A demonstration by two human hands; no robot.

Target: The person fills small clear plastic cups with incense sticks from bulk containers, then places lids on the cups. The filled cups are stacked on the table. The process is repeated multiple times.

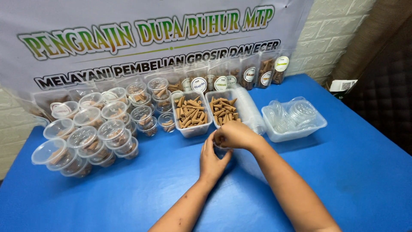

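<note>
My left hand [211, 160] and my right hand [234, 135] meet in the middle of the blue table [128, 193]. Between them is a small clear plastic cup [222, 149], almost wholly hidden. The left hand cups it from the side and below. The right hand lies over its top with the fingers curled down. Just beyond the hands stand two open clear tubs of brown incense cones [191, 114], [223, 112]. Whether the cup holds cones or has a lid on it cannot be seen.
Many small lidded cups of cones [92, 135] are stacked at the left. A sleeve of empty clear cups [249, 109] lies beside the right tub. A tub of clear lids [294, 120] stands to the right. Labelled pouches [249, 75] and a banner [128, 25] line the back.
</note>
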